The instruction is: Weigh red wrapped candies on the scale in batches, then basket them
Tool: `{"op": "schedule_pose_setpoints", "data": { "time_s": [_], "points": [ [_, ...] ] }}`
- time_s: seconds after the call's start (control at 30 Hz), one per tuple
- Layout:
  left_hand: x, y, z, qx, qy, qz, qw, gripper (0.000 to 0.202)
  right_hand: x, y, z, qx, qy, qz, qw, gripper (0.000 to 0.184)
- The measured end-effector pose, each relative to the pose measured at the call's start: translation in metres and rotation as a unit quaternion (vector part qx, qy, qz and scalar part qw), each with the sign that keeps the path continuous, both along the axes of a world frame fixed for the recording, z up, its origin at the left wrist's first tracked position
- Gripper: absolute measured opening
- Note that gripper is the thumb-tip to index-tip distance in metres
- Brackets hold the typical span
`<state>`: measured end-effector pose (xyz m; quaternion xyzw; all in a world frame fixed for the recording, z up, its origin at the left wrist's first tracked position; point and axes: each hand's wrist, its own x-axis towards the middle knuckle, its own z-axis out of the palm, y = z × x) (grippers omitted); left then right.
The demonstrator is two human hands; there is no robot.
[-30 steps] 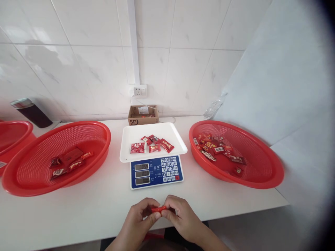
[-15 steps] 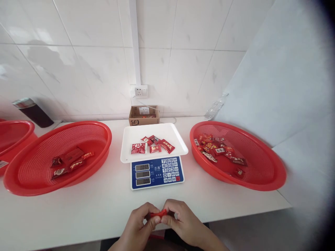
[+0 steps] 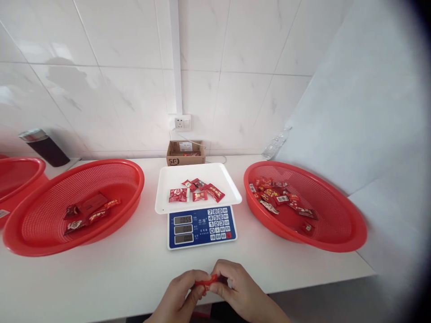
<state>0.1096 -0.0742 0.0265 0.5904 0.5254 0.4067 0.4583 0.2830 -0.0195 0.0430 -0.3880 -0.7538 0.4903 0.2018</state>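
Lying pinched between the fingers [image 3: 222, 290], a red packet [image 3: 208, 281].

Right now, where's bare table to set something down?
Table: front left, between left basket and left hand; front right, between right basket and right hand; narrower gaps either side of the scale. Crowded: middle of tray, with sweets; between the hands, which grip a red packet.

The handheld packet [image 3: 208, 283] is bright red; the left basket [image 3: 124, 177] and right basket [image 3: 332, 215] are red with a fine mesh pattern; the tray [image 3: 168, 178] is white, the scale panel [image 3: 202, 229] blue with white keys [image 3: 216, 217] and one red, the carton [image 3: 190, 160] brown, the wall tiles [image 3: 131, 107] white with grey veins
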Motion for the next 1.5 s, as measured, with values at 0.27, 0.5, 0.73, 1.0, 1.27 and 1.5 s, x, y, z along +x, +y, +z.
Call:
{"op": "schedule_pose_setpoints", "data": {
  "time_s": [0.27, 0.5, 0.73, 1.0, 1.27, 1.5],
  "points": [
    [-0.008, 0.006, -0.013, 0.052, 0.037, -0.037, 0.997, 0.018, -0.001, -0.002, -0.004, 0.032, 0.012, -0.005, 0.999, 0.034],
    [0.000, 0.001, -0.009, 0.100, 0.035, 0.052, 0.993, 0.021, 0.005, 0.002, 0.003, 0.096, 0.031, 0.002, 0.995, 0.028],
    [-0.030, 0.006, 0.001, 0.083, 0.104, 0.107, 0.985, 0.023, 0.048, 0.028, 0.022, 0.288, -0.002, -0.240, 0.927, 0.024],
    [-0.059, 0.008, 0.013, 0.089, 0.155, 0.201, 0.963, 0.027, 0.110, 0.060, 0.033, 0.434, -0.105, -0.539, 0.714, 0.040],
    [-0.077, 0.016, 0.013, 0.228, 0.283, 0.211, 0.908, 0.019, 0.114, 0.068, 0.030, 0.341, -0.200, -0.498, 0.772, 0.048],
    [-0.142, 0.054, 0.034, 0.252, 0.492, 0.261, 0.792, 0.042, 0.107, 0.071, 0.032, 0.186, -0.347, -0.379, 0.837, 0.051]
  ]
}}
